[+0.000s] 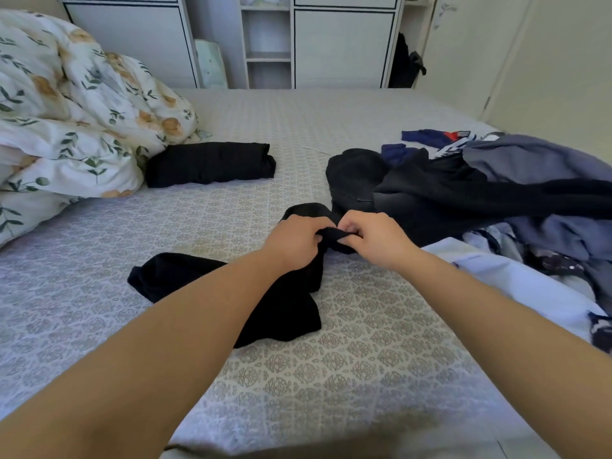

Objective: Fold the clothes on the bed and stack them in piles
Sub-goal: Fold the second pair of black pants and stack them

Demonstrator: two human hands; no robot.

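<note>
A crumpled black garment [284,309] lies in the middle of the bed [347,359], partly under my left forearm. My left hand [296,241] and my right hand [374,235] meet at its far end, and both pinch a bunched black edge between fingers and thumb. A folded black garment [210,164] lies farther back on the left. A loose heap of dark, grey and blue clothes [480,193] covers the right side of the bed, touching the black piece I hold.
A bunched floral duvet [76,114] fills the left back of the bed. A pale blue garment [530,286] lies near my right forearm. White cupboards [341,44] stand behind the bed. The patterned bedspread shows between the folded piece and the heap.
</note>
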